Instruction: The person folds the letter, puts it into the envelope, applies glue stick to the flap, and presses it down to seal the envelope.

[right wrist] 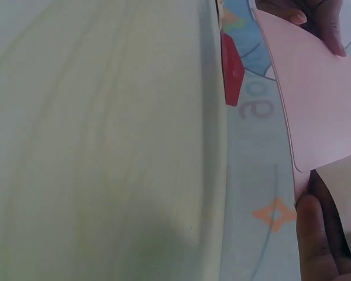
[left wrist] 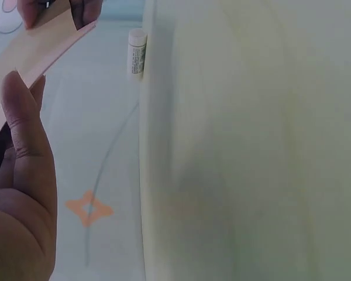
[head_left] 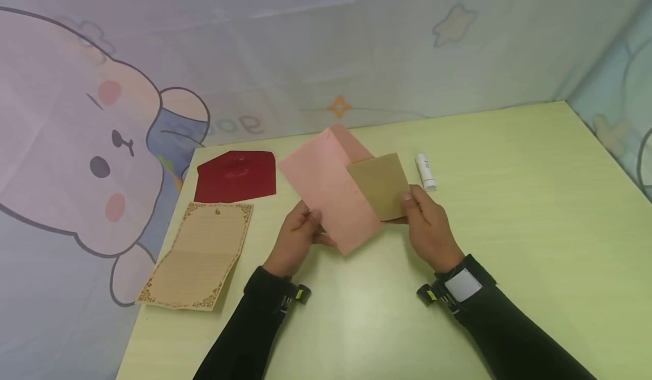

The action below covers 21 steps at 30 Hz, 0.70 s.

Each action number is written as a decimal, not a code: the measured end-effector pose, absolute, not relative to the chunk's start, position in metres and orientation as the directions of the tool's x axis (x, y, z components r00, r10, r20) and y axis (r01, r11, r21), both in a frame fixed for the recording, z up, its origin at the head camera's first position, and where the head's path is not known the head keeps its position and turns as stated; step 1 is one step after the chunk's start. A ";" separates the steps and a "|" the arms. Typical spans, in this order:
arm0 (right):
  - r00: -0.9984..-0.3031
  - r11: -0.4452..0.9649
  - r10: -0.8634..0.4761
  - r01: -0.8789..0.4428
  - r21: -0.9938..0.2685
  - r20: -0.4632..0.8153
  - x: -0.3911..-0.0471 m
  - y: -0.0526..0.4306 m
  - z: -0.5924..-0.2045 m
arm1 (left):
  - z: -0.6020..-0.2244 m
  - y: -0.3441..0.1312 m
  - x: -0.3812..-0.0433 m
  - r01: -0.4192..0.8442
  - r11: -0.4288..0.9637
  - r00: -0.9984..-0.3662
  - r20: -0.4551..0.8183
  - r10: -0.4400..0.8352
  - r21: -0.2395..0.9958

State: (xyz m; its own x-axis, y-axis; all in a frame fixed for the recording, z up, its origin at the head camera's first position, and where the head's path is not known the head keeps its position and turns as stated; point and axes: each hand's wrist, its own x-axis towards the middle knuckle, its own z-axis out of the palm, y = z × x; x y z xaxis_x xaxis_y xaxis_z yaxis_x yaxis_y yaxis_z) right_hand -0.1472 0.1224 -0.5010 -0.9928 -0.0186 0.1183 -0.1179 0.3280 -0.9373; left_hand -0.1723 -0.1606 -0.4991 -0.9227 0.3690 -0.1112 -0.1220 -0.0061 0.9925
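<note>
My left hand (head_left: 295, 235) pinches a pink envelope (head_left: 331, 193) near its lower left edge, thumb on top and fingers beneath. The envelope is held tilted above the table, with its pointed flap (head_left: 351, 145) folded out at the upper right. In my right hand (head_left: 430, 227) is a folded tan sheet of paper (head_left: 382, 187), gripped at its right edge with the thumb over it. The tan sheet overlaps the envelope's right edge beside the flap in the head view. From the right wrist, the sheet (right wrist: 345, 181) appears close against the envelope's edge (right wrist: 322, 99).
A white glue stick (head_left: 425, 171) lies on the table (head_left: 535, 227) behind my right hand. At the back left is a dark red envelope (head_left: 236, 176). In front of it lies a creased letter sheet (head_left: 204, 255) with an ornate border. A printed cloth (head_left: 305, 46) hangs behind the table.
</note>
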 end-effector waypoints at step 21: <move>-0.916 0.525 0.198 -0.200 -0.827 0.348 -0.147 0.117 -0.503 | -0.498 -0.156 -0.169 -0.047 0.015 -0.885 -0.049 0.464 0.999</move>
State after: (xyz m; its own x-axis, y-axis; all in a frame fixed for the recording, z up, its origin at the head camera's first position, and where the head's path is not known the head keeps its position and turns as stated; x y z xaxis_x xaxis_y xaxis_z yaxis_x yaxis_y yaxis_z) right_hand -0.1470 0.1170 -0.5026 -0.9163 0.1983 0.3478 -0.2003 0.5251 -0.8271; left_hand -0.1687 -0.1560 -0.4978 -0.8847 0.4636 -0.0486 -0.0469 0.0152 0.9988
